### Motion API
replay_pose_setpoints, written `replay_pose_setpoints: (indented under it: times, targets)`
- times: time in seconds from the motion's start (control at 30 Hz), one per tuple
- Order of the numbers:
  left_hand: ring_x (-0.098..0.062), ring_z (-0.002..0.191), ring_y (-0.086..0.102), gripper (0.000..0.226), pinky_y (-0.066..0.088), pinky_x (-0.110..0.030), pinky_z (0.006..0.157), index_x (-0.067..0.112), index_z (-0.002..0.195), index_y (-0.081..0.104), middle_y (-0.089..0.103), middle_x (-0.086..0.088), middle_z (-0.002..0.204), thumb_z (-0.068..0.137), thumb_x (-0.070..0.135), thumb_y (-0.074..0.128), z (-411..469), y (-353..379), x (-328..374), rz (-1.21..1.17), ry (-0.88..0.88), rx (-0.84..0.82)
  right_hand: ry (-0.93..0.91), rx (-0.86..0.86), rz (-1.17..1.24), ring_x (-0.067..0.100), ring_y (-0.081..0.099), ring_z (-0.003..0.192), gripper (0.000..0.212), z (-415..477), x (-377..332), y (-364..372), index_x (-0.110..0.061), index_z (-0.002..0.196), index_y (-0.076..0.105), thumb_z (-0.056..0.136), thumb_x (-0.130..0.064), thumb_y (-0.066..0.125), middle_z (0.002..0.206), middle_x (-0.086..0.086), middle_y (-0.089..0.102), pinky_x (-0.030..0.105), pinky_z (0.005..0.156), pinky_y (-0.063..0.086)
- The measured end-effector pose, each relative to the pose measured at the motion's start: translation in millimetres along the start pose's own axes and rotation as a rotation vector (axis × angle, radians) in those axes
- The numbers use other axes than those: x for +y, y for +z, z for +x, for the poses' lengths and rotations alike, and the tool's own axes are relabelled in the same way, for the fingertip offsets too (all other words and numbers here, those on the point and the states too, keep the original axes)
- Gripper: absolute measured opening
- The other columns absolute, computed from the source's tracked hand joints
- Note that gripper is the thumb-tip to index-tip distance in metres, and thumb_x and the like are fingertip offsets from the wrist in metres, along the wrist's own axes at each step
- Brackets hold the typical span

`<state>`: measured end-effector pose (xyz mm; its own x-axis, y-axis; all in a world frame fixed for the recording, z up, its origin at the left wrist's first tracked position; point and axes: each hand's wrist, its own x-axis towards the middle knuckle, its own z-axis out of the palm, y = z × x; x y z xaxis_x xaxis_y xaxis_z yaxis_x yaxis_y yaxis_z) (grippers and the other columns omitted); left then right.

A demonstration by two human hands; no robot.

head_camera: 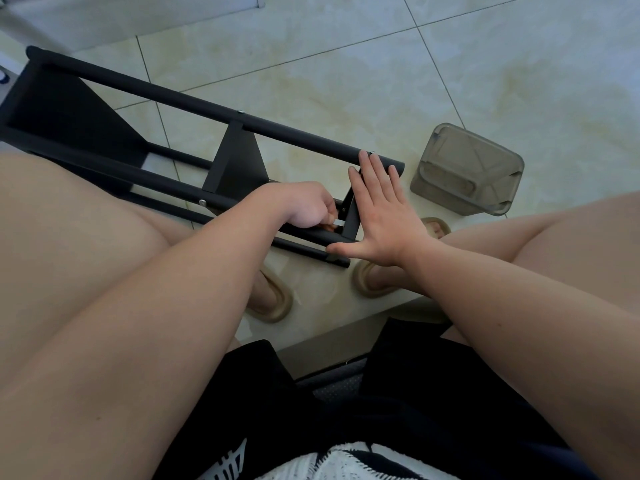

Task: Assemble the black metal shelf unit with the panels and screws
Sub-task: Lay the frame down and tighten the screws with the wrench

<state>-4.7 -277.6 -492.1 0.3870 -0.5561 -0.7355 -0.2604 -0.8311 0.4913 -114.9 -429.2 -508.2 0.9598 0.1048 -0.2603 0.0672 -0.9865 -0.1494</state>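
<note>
The black metal shelf unit of tubes and panels (277, 131) lies on its side on the pale tiled floor (346, 64). A translucent grey plastic box (467, 169) sits just right of the unit's near end. At that end the left hand (308, 206) pinches a small silver metal key (337, 222) beside the unit's lower tube. The right hand (384, 216) lies flat against its end panel. The tan rubber slippers (273, 299) stand just before that end.

We see a shelf frame (194, 102) of black metal tubes and flat panels (239, 161), matt all over. Silver screws (202, 203) glint on its tubes. At its near end the left hand (308, 207) pinches a small tool (337, 222) of bright bare metal. Under the frame, cream floor tiles (346, 64) look smooth and glossy. Just right of it sits a smoky, see-through plastic box (467, 171).
</note>
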Motion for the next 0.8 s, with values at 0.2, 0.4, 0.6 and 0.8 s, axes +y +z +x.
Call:
replay_pose_setpoints:
  times: [0.2, 0.4, 0.6, 0.8]
  targets:
    - [-0.02, 0.095, 0.056, 0.01, 0.043, -0.032, 0.085, 0.023, 0.099, 0.067, 0.062, 0.009, 0.091, 0.098, 0.021, 0.057, -2.3, -0.5, 2.4, 0.059, -0.012, -0.032, -0.002, 0.006, 0.013, 0.03, -0.018, 0.155, 0.135, -0.6, 0.1, 0.0, -0.002, 0.161, 0.001, 0.068, -0.096, 0.031, 0.167, 0.017, -0.016, 0.046, 0.125, -0.013]
    - [-0.025, 0.104, 0.059, 0.02, 0.045, -0.038, 0.096, 0.016, 0.111, 0.07, 0.067, 0.0, 0.106, 0.099, 0.023, 0.056, -6.5, -0.9, 7.5, 0.104, -0.024, -0.056, -0.004, 0.004, 0.016, 0.03, -0.019, 0.154, 0.134, -0.8, -0.5, -0.4, -0.003, 0.161, 0.001, 0.068, -0.095, 0.031, 0.167, 0.017, -0.016, 0.046, 0.124, -0.014]
    - [-0.022, 0.098, 0.065, 0.014, 0.05, -0.033, 0.09, 0.019, 0.1, 0.077, 0.072, 0.005, 0.094, 0.094, 0.022, 0.064, -6.5, -5.3, 4.3, 0.045, -0.037, 0.057, -0.002, -0.001, 0.013, 0.03, -0.019, 0.154, 0.135, -0.6, -0.3, -1.1, -0.003, 0.161, 0.001, 0.067, -0.096, 0.029, 0.167, 0.017, -0.017, 0.047, 0.125, -0.013]
    - [-0.018, 0.099, 0.065, 0.013, 0.05, -0.034, 0.093, 0.035, 0.083, 0.069, 0.071, 0.007, 0.101, 0.087, 0.023, 0.073, -4.8, -4.5, 6.1, -0.011, -0.018, 0.095, 0.0, -0.003, 0.015, 0.03, -0.019, 0.154, 0.135, -0.2, -0.5, -0.7, -0.002, 0.161, 0.002, 0.068, -0.095, 0.032, 0.167, 0.017, -0.017, 0.047, 0.124, -0.013]
